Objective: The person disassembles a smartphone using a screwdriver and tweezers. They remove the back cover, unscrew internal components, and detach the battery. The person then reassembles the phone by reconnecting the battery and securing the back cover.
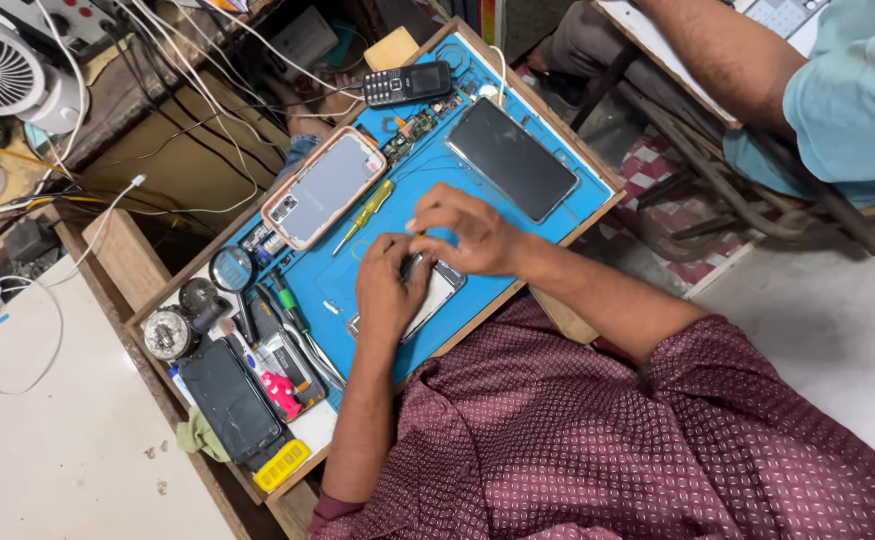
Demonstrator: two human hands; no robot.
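Covering most of a small wooden workbench [137,262], a blue repair mat [517,215] carries the work, with a pale floor to either side and tangled white cables [17,330] trailing off toward a small white fan [2,70]. Both hands meet at the mat's near edge over an opened phone [435,297]: the left hand [389,290] lies curled on top of it, pressing it down, while the right hand [467,230] pinches at its upper end, though what its fingertips hold cannot be made out. On the mat farther off lie a dark phone screen [512,158], a phone in a pinkish case [323,187], a yellow-handled screwdriver [364,214] and a black keypad phone [407,83]. Along the bench's left edge sit a magnifying glass [231,270], round metal tins [167,333], a dark phone panel [232,400] and tweezers [307,345]. Another person's sleeve [857,90] shows at upper right.
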